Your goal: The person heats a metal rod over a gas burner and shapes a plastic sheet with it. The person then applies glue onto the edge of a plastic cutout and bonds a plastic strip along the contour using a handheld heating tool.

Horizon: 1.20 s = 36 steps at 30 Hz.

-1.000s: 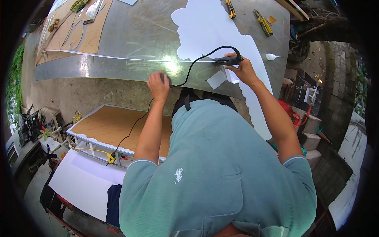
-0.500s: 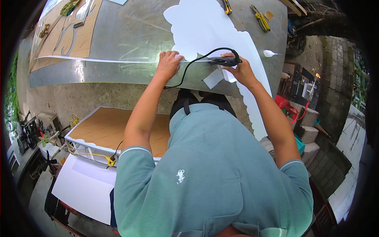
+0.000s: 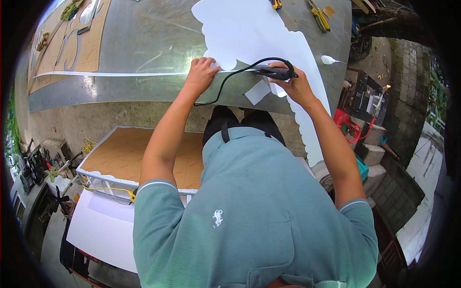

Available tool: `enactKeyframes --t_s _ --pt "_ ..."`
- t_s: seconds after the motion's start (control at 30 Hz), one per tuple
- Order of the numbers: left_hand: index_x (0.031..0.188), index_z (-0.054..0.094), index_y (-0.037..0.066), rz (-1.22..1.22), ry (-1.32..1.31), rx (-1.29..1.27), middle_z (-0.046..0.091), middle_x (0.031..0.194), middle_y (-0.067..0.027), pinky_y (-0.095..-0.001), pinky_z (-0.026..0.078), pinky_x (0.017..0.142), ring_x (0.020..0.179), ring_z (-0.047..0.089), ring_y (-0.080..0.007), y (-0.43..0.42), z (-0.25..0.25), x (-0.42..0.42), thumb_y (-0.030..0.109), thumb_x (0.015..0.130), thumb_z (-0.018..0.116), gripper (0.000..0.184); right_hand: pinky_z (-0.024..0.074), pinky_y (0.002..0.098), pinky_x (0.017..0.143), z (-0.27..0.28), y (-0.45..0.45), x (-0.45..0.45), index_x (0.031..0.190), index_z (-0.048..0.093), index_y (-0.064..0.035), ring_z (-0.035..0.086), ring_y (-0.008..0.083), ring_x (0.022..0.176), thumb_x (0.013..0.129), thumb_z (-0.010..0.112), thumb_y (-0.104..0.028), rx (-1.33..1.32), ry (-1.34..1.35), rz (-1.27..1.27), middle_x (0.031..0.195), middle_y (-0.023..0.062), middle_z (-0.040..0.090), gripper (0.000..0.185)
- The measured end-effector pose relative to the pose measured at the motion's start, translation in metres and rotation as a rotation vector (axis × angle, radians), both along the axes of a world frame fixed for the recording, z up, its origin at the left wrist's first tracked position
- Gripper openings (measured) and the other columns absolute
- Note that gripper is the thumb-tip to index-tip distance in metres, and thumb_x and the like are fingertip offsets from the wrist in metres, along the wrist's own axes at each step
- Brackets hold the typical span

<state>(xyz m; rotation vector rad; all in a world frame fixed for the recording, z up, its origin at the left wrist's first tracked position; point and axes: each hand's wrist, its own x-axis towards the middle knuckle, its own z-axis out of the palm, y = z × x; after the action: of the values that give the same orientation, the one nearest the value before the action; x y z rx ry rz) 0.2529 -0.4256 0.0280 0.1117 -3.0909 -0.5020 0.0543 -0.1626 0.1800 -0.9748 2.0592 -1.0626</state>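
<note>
My left hand [image 3: 201,74] has its fingers closed on a long, thin white strip [image 3: 120,74] that runs away to the left over the metal table. Gripped in my right hand [image 3: 292,82] is a black corded tool [image 3: 274,73], its narrow end pointing left along the strip's line. I cannot make out its exact kind. The black cord [image 3: 225,82] loops from the tool's right end back over to the table edge beside my left forearm. Beyond both hands lies a large white scalloped sheet [image 3: 245,29]. A small white piece [image 3: 258,92] rests below the tool.
Yellow-handled pliers [image 3: 321,20] and a small white squeeze bottle [image 3: 328,59] lie at the right of the metal table [image 3: 158,41]. Brown cut-out board [image 3: 89,48] is at the left. Behind me stands a brown-topped frame [image 3: 139,153] with a yellow cord.
The camera view has shifted slightly, moving the table items a little in the picture. My left hand has shifted a little left; both hands keep their hold.
</note>
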Motion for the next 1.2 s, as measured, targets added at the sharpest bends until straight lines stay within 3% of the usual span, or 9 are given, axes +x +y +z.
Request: enactKeyframes --t_s 0.1,0.17,0.6,1.0,1.2 --pt "0.107 0.078 0.024 0.011 0.020 0.021 0.064 0.121 -0.0033 -0.0460 0.042 0.101 0.118 0.058 -0.0244 0.001 -0.002 0.001 0.014 0.088 0.064 0.026 0.0528 0.0314 0.068 -0.003 0.001 -0.002 0.124 0.068 -0.0103 0.066 0.0163 0.095 0.083 0.082 0.000 -0.026 0.054 0.028 0.113 0.0026 0.073 0.044" --pt "0.107 0.078 0.023 0.013 0.022 0.027 0.064 0.121 -0.0036 -0.0461 0.042 0.101 0.118 0.058 -0.0247 0.000 -0.002 0.001 0.014 0.088 0.064 0.026 0.0514 0.0305 0.065 -0.004 0.001 -0.002 0.124 0.068 -0.0106 0.064 0.0151 0.092 0.083 0.082 0.000 -0.004 -0.051 0.002 0.111 0.0017 0.072 0.045" --pt "0.106 0.077 0.020 0.017 -0.005 0.045 0.066 0.117 -0.0017 -0.0432 0.045 0.099 0.113 0.060 -0.0246 -0.005 -0.005 -0.008 0.012 0.088 0.064 0.024 0.0499 0.0305 0.064 0.002 -0.001 -0.004 0.123 0.068 -0.0083 0.063 0.0165 0.092 0.082 0.082 0.003 -0.007 -0.017 0.043 0.110 0.0023 0.071 0.045" --pt "0.106 0.075 0.015 0.024 -0.014 0.099 0.067 0.114 -0.0023 -0.0399 0.051 0.094 0.110 0.061 -0.0262 -0.006 -0.008 -0.011 0.008 0.085 0.070 0.023 0.0537 0.0325 0.072 0.002 -0.001 -0.003 0.124 0.068 -0.0091 0.066 0.0184 0.096 0.082 0.083 0.001 -0.004 -0.023 0.022 0.114 0.0037 0.072 0.046" --pt "0.105 0.076 0.014 0.022 -0.020 0.113 0.067 0.113 -0.0030 -0.0394 0.052 0.095 0.108 0.061 -0.0274 -0.006 -0.007 -0.012 0.007 0.085 0.070 0.023 0.0535 0.0332 0.088 0.003 -0.004 -0.007 0.122 0.068 -0.0068 0.067 0.0209 0.103 0.080 0.084 0.002 -0.005 -0.041 0.035 0.116 0.0057 0.071 0.045"
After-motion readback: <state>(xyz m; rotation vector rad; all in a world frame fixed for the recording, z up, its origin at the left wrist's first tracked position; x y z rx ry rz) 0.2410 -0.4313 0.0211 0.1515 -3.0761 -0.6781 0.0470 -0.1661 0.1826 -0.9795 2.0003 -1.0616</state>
